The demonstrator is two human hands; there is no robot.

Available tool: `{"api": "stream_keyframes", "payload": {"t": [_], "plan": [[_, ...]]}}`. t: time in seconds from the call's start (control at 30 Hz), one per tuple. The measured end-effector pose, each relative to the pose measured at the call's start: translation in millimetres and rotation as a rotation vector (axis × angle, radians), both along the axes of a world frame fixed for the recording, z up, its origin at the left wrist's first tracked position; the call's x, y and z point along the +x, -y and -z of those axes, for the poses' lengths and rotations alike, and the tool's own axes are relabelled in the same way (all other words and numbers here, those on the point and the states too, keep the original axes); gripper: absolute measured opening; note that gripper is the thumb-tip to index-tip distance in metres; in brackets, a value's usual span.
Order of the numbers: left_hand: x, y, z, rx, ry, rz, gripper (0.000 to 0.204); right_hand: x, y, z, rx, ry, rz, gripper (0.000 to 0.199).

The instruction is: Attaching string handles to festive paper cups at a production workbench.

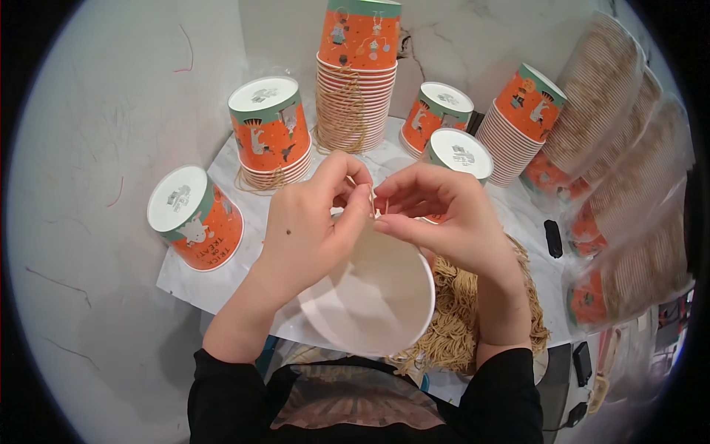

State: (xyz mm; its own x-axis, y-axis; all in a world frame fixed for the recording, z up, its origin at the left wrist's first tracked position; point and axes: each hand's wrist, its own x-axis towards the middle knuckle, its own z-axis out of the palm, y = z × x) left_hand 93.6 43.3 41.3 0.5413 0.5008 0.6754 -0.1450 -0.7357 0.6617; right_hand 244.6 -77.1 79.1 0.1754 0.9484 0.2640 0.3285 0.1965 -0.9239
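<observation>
Marble surface: white veined tabletop (222, 277), its corner at seven o'clock; pale floor beyond on the left.
Left hand (307, 222): fingers pinched shut on a thin twine strand (371, 198) at the cup rim.
Right hand (451, 214): thumb and forefinger closed on the same strand, fingertips almost touching the left hand's.
Paper cup (377, 296): white inside, open mouth facing up, centre of view, under both hands.
Twine bundle (458, 311): tan, heaped at five o'clock, just beside the cup.
Cup stacks (355, 81): orange and green, upturned, from nine round to two o'clock.
Bagged cups (629, 192): sleeved stacks at three o'clock.
</observation>
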Motion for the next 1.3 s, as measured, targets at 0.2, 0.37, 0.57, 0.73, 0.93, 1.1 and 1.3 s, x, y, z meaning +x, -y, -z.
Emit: {"api": "stream_keyframes", "payload": {"t": [0.2, 0.37, 0.57, 0.73, 0.93, 1.1, 1.3], "plan": [[-2, 6, -4, -0.196, -0.188, 0.038, 0.004, 0, 3, 1, -0.039, 0.111, 0.074, 0.02], [-2, -14, 23, -0.562, -0.215, 0.393, 0.018, 5, 0, 3, -0.125, 0.255, -0.022, 0.008], [-5, -31, 18, -0.857, -0.568, 0.449, 0.047, 8, -2, 5, 0.001, 0.357, -0.114, 0.006], [0, -36, 40, -1.128, -0.38, 0.704, 0.055, 9, -5, 3, 0.011, 0.36, -0.181, 0.007], [4, -30, 34, -1.048, 0.184, 0.874, 0.067, 13, -10, 12, 0.07, 0.333, -0.205, 0.006], [-9, -48, 41, -0.79, 0.164, 0.67, 0.061, 15, -16, 14, -0.001, 0.365, -0.219, 0.006], [-15, -46, 44, -0.808, -0.302, 0.756, 0.048, 25, -33, 33, -0.059, 0.32, -0.256, 0.006]]}}
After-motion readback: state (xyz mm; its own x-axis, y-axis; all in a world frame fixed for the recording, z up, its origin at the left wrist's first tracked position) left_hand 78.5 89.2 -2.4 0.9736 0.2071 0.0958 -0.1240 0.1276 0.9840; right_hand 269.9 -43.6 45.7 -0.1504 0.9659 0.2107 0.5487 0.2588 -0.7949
